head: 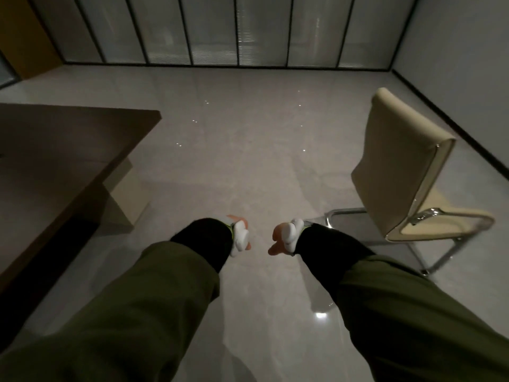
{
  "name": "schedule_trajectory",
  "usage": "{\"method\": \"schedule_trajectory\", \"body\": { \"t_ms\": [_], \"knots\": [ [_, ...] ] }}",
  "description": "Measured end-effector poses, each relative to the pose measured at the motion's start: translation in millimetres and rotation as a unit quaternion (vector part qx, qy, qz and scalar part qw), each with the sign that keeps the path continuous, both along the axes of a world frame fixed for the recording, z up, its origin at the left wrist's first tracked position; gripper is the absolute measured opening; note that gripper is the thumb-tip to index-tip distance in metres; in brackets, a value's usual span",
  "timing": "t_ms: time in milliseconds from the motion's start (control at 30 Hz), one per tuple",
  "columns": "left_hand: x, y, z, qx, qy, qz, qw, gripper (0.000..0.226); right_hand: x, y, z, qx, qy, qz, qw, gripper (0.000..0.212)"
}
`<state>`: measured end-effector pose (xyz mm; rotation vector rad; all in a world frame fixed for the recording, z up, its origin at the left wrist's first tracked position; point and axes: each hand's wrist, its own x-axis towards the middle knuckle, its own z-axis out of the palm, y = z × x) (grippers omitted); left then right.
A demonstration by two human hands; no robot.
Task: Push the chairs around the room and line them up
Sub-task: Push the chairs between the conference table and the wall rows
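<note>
A cream chair [399, 161] with a chrome cantilever frame stands on the pale floor at the right, its back towards me and its seat pointing right. Both my arms reach forward in olive sleeves. My left hand [240, 235] hangs over bare floor with a white device strapped to it, fingers loosely curled, holding nothing. My right hand [283, 238] hangs the same way, just left of the chair's front frame and apart from it. Most of each hand's fingers are hidden behind the white device.
A dark wooden table [55, 150] with a pale leg fills the left side. A glass partition wall [214, 31] with black frames closes the far end, and a plain wall [462, 64] runs along the right. Open floor [234, 150] lies between table and chair.
</note>
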<state>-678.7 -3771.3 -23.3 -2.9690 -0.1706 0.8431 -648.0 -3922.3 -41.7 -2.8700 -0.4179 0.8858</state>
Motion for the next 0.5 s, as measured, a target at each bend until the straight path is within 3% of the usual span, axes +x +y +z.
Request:
{"method": "schedule_trajectory", "body": {
  "t_ms": [167,500],
  "knots": [
    [31,-40,-1,-0.047,-0.009,-0.043,0.998,0.046,23,-37,-10,-0.03,-0.003,-0.025,0.999,0.086],
    [135,-73,-5,-0.076,-0.011,-0.121,0.99,0.044,96,-86,-10,-0.049,-0.044,-0.067,0.996,0.071]
  ]
}}
